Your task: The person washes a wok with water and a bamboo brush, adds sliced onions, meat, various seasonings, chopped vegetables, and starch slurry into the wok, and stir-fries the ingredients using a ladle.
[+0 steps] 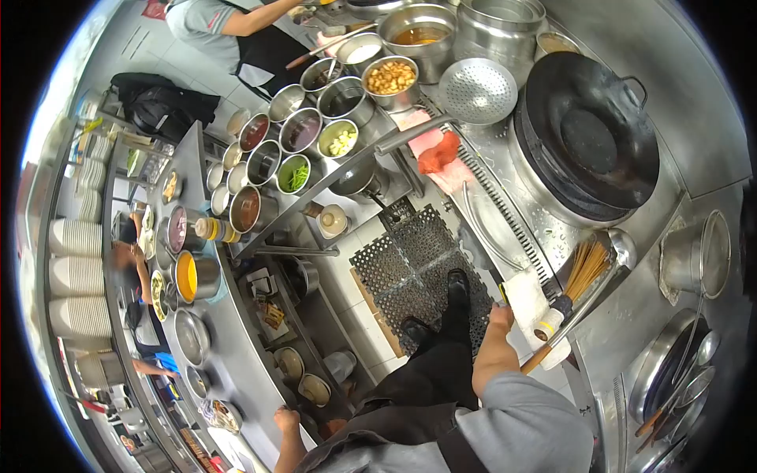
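Note:
My right hand (501, 316) is at the front edge of the stove, its fingers closed around something too small to make out, close to a white cloth (522, 301). On and beside that cloth lie a bottle with a white label (547, 323), a bamboo wok brush (587, 264) and a ladle (621, 251) with a long wooden handle. Low on the left, my left hand (287, 418) hangs beside the steel counter (236, 347) with its fingers curled in and nothing visible in them. A black wok (587, 134) rests on the burner.
Steel pots of sauces and chopped food, among them cubed pieces (391, 77), stand ahead. A perforated strainer (478, 91) lies left of the wok. Red cloth (439, 152) sits on the stove edge. A co-worker (206, 35) stands beyond. Black mat (414, 260) covers the floor.

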